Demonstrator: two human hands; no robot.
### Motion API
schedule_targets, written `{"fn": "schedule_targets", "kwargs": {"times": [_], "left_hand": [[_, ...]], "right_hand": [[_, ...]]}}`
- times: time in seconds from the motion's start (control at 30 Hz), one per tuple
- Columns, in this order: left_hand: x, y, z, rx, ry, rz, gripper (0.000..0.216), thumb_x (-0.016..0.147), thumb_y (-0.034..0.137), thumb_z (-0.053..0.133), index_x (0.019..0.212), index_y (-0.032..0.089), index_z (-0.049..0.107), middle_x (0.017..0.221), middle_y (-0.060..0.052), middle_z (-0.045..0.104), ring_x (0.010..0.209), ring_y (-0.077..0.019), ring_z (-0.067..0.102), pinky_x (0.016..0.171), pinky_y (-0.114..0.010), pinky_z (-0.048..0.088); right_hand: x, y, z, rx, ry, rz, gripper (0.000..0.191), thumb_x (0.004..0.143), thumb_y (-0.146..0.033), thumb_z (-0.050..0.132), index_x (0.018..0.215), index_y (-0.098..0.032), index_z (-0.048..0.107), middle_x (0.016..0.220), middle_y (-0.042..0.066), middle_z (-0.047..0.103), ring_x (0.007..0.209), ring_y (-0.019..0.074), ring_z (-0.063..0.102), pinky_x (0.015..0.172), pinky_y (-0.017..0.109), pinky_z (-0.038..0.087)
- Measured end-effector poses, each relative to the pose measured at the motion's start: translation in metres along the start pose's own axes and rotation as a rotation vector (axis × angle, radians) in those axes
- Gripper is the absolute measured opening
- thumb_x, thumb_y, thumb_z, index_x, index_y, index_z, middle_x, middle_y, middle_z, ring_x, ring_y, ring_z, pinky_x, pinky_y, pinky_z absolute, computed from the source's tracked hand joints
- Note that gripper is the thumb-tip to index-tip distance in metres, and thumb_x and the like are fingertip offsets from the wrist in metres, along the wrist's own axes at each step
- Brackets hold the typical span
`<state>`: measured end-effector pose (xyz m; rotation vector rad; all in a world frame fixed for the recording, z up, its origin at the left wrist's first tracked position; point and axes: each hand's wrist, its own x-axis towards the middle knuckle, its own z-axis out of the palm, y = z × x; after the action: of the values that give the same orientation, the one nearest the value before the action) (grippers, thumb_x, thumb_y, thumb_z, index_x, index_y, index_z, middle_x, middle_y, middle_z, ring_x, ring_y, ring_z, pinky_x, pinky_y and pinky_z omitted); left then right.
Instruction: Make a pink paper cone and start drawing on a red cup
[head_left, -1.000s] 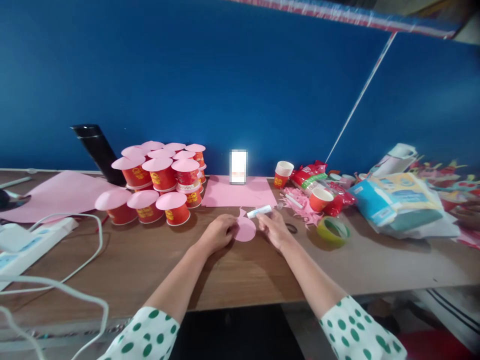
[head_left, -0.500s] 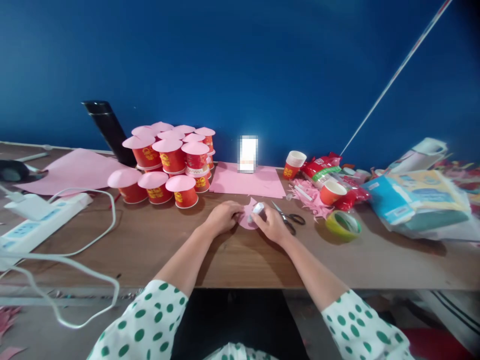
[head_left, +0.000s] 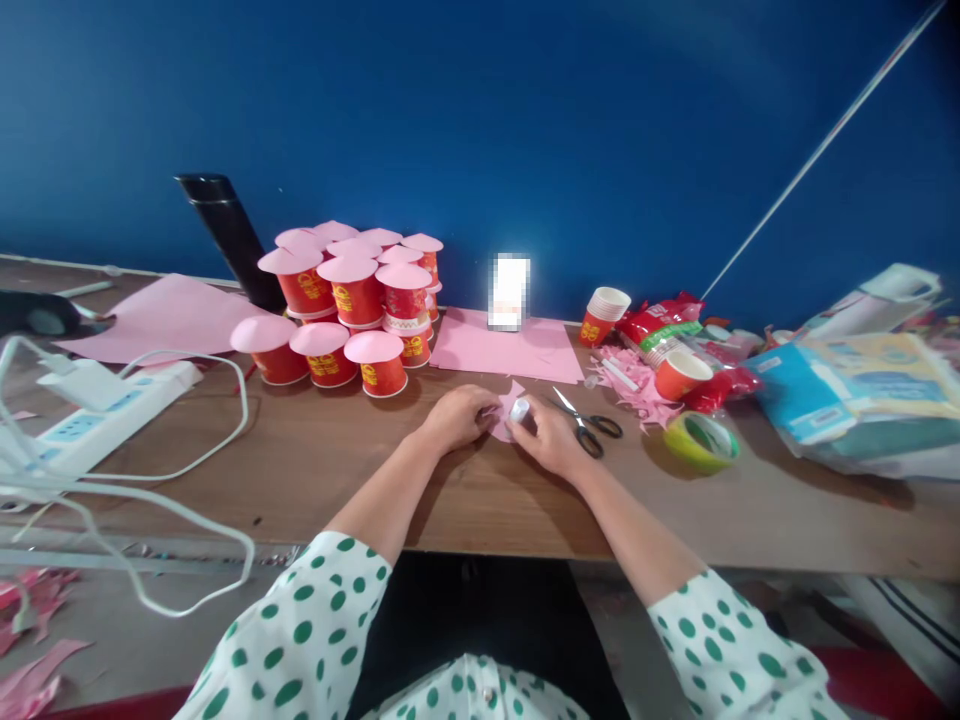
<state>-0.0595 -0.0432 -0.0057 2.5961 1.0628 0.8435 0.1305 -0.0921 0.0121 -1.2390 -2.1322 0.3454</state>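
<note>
Pink paper piece: lies near the middle of the tabletop, set in from the near edge, between the two hands. The left hand grips its left side, fingers bent. The right hand grasps a white tube over the paper; whether the tube touches it cannot be determined.

Bare wood runs between the forearms to the near edge. Toward the far edge, pink sheets leave a narrow strip before the hands. On the right, scissors lie just beside the right hand, blades toward the far edge; a tape roll sits farther right. Red cups with pink tops stand left of the sheets, with wood between them and the left forearm.

Fingers cover much of the paper's outline. The phone screen is pixelated and unreadable. Rear cups are partly hidden; the packet and power strip are cut off by the view's sides.
</note>
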Motion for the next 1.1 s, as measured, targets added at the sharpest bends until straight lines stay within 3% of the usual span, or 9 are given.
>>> {"fn": "schedule_targets", "kwargs": {"times": [0.2,0.6,0.73,0.83,0.93,1.1], "left_hand": [[0.000,-0.004,0.003,-0.023,0.014,0.028,0.017,0.078,0.023,0.058,0.090,0.022,0.070,0.099,-0.004,0.070,0.095,-0.0192,0.061,0.086,-0.031,0.046],[0.000,0.001,-0.002,-0.015,-0.009,0.000,0.019,0.079,0.025,0.057,0.090,0.021,0.071,0.104,-0.005,0.070,0.098,-0.0189,0.061,0.088,-0.030,0.047],[0.001,0.002,-0.003,-0.019,-0.018,-0.001,0.019,0.080,0.025,0.056,0.090,0.021,0.071,0.103,-0.004,0.070,0.098,-0.0188,0.061,0.089,-0.031,0.046],[0.001,0.003,-0.003,-0.012,-0.024,-0.027,0.019,0.080,0.026,0.056,0.092,0.022,0.071,0.103,-0.004,0.070,0.098,-0.0189,0.061,0.088,-0.031,0.047],[0.001,0.003,-0.003,-0.012,-0.026,-0.028,0.019,0.080,0.027,0.056,0.091,0.023,0.071,0.104,-0.003,0.070,0.099,-0.0190,0.061,0.088,-0.031,0.047],[0.001,0.001,-0.002,-0.021,-0.023,-0.001,0.018,0.079,0.026,0.058,0.089,0.022,0.071,0.102,-0.005,0.070,0.097,-0.0192,0.061,0.087,-0.031,0.047]], "right_hand": [[0.002,0.000,-0.001,0.041,-0.075,-0.055,0.006,0.086,-0.025,0.048,0.088,-0.021,0.052,0.080,0.003,0.062,0.068,0.0167,0.055,0.064,0.025,0.040],[0.000,0.004,-0.004,0.143,-0.091,-0.026,0.011,0.084,-0.030,0.050,0.079,-0.021,0.049,0.069,-0.001,0.055,0.063,0.0149,0.050,0.064,0.026,0.040],[-0.001,0.008,-0.005,0.344,-0.043,0.056,0.017,0.084,-0.035,0.050,0.076,-0.020,0.049,0.068,0.000,0.058,0.061,0.0143,0.051,0.062,0.026,0.042],[-0.001,0.011,-0.004,0.510,0.042,0.160,0.019,0.086,-0.038,0.047,0.085,-0.020,0.051,0.069,0.001,0.061,0.059,0.0143,0.054,0.058,0.027,0.045],[-0.002,0.009,-0.002,0.414,0.063,0.139,0.021,0.084,-0.038,0.051,0.092,-0.019,0.055,0.077,0.003,0.063,0.064,0.0157,0.057,0.062,0.028,0.047],[-0.003,0.000,-0.002,0.141,0.029,0.021,0.016,0.082,-0.036,0.058,0.083,-0.019,0.058,0.076,0.003,0.064,0.068,0.0169,0.056,0.065,0.026,0.043]]}}
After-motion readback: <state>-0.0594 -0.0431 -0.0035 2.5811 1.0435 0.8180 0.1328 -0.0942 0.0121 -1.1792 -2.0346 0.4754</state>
